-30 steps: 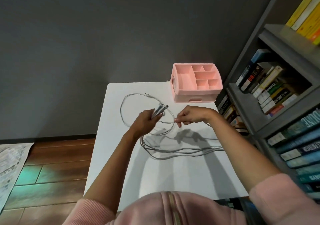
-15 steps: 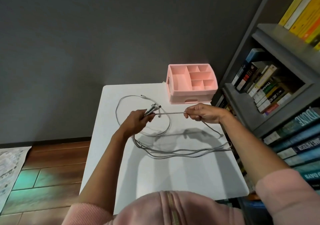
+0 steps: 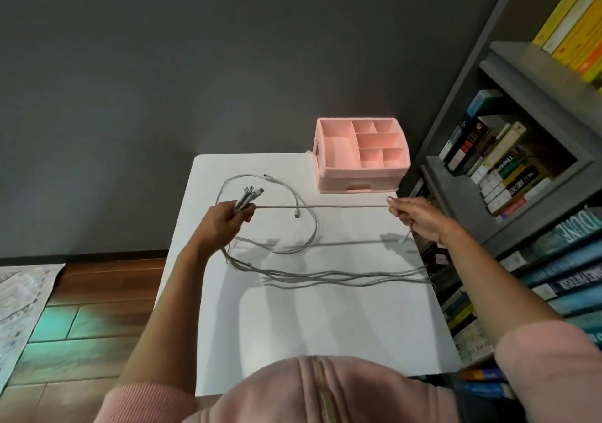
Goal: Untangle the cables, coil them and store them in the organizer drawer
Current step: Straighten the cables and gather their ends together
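2 hands apart | left hand point(image 3: 224, 223) grips cables point(image 3: 325, 276) | right hand point(image 3: 415, 217) pinches taut strand point(image 3: 325, 206)

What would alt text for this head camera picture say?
A person's left hand grips a bundle of cable ends while the right hand pulls one grey cable taut above a white table. A pink organizer stands behind.

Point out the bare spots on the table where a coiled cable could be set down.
Free: the near part of the table, between the cables and the person's chest; also the far-left corner beside the pink organizer. Crowded: the middle, with loops and the taut cable.
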{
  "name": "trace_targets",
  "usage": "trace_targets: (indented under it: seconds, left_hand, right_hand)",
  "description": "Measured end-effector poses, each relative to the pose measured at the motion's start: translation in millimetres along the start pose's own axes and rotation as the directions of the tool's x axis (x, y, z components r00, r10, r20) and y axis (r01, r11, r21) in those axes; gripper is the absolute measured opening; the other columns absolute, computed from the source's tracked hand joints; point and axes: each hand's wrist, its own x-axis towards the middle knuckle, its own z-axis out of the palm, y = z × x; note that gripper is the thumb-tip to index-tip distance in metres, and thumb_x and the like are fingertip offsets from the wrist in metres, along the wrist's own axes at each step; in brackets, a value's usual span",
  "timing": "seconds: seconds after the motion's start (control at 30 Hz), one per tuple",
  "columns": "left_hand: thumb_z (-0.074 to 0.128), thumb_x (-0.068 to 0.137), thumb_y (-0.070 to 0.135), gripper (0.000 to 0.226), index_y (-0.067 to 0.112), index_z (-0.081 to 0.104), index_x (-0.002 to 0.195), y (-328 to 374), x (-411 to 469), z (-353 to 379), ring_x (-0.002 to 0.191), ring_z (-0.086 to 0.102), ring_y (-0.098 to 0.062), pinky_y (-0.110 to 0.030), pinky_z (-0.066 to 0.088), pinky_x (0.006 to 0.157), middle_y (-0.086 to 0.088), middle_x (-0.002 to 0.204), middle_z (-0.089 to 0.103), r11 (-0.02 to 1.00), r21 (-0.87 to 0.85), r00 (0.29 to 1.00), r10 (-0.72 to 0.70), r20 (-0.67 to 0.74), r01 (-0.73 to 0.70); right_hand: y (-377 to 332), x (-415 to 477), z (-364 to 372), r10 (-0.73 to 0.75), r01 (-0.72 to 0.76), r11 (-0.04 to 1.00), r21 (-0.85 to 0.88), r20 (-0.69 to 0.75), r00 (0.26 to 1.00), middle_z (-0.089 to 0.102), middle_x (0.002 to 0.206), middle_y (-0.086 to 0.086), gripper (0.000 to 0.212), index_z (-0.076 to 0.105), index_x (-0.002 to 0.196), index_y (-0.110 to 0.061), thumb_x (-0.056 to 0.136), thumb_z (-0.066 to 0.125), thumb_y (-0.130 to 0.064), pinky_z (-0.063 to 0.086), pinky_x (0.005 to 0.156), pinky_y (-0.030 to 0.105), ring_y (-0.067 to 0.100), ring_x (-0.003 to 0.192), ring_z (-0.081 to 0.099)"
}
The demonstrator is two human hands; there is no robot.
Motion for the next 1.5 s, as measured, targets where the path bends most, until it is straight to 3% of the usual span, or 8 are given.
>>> trace_targets:
  seconds: [0.27,0.3,0.37,0.7,0.97,1.17,1.4,1.5]
  left_hand:
    - [0.052,0.095,0.034,0.032,0.014,0.059,0.071,-11.8,-4.1,16.3,0.045,0.028,-0.016,-0.023,0.025,0.043,0.009,0.042,0.035,0.980,-0.022,0.967,-0.193,0.163,0.200]
    - [0.052,0.095,0.033,0.032,0.015,0.059,0.070,-5.6,-3.6,21.9,0.046,0.030,-0.017,-0.025,0.026,0.044,0.008,0.047,0.037,0.983,-0.007,0.971,-0.178,0.159,0.181]
    - [0.052,0.095,0.032,0.032,0.018,0.058,0.067,8.2,-0.9,31.9,0.051,0.036,-0.017,-0.026,0.030,0.049,0.002,0.056,0.043,0.991,0.054,0.979,-0.128,0.159,0.121]
    - [0.052,0.095,0.033,0.032,0.020,0.057,0.066,52.4,7.8,52.7,0.051,0.039,-0.014,-0.023,0.032,0.052,0.003,0.056,0.044,0.993,0.117,0.978,-0.028,0.206,0.004]
    - [0.053,0.095,0.034,0.031,0.019,0.059,0.069,73.5,10.8,68.0,0.047,0.038,-0.011,-0.018,0.029,0.047,0.005,0.053,0.043,0.991,0.125,0.980,0.021,0.199,-0.047]
    - [0.056,0.093,0.034,0.032,0.004,0.063,0.086,58.2,7.8,49.8,0.050,0.036,-0.011,-0.024,0.029,0.050,0.000,0.057,0.045,0.999,0.047,1.000,0.013,0.024,-0.014]
    - [0.050,0.096,0.032,0.030,0.020,0.070,0.079,30.9,1.8,15.2,0.037,0.038,-0.007,-0.019,0.030,0.043,0.003,0.040,0.033,0.999,-0.018,0.981,-0.054,-0.187,0.052]
    - [0.048,0.097,0.032,0.032,0.018,0.068,0.076,20.9,0.7,4.9,0.038,0.041,-0.007,-0.017,0.030,0.042,0.004,0.037,0.037,0.994,-0.059,0.955,-0.101,-0.280,0.088]
  right_hand:
    - [39.3,-8.9,-46.3,0.093,-0.062,0.994,0.089,-0.408,0.908,0.053,0.064,0.013,0.020,0.057,0.079,-0.004,0.095,0.048,-0.012,0.032,0.057,0.032,0.013,0.074,0.028]
    - [45.9,-8.8,-48.8,0.109,-0.071,0.992,0.101,-0.451,0.886,0.056,0.066,0.018,0.022,0.060,0.078,-0.002,0.094,0.049,-0.014,0.037,0.059,0.036,0.054,0.084,0.047]
    - [54.4,-10.2,-48.3,0.118,-0.073,0.991,0.111,-0.488,0.865,0.044,0.054,0.007,0.031,0.050,0.061,-0.009,0.091,0.051,-0.015,0.029,0.058,0.033,0.024,0.055,0.037]
    - [60.8,-6.5,-36.3,0.109,-0.079,0.993,0.088,-0.437,0.893,0.061,0.100,0.011,0.019,0.067,0.079,-0.012,0.086,0.050,-0.005,0.041,0.077,0.030,0.020,0.096,0.053]
    - [-17.5,-8.3,76.1,-0.212,0.244,0.968,-0.062,0.321,0.923,0.069,0.103,0.011,0.026,0.063,0.118,-0.007,0.093,0.058,-0.013,0.048,0.086,0.012,0.011,0.095,0.064]
    - [-3.2,0.6,67.2,-0.205,0.277,0.927,-0.252,0.276,0.939,0.068,0.089,0.008,0.012,0.070,0.096,-0.011,0.092,0.059,-0.010,0.044,0.067,0.019,0.001,0.066,0.054]
    - [66.7,10.0,18.2,0.138,-0.118,0.562,-0.819,-0.048,0.989,0.073,0.098,-0.001,0.014,0.072,0.078,-0.024,0.088,0.063,-0.018,0.046,0.093,0.031,0.020,0.104,0.062]
    - [75.9,1.1,16.7,0.134,-0.192,0.522,-0.831,-0.142,0.981,0.073,0.100,0.001,0.008,0.076,0.088,-0.018,0.086,0.069,-0.020,0.041,0.074,0.019,0.018,0.106,0.061]
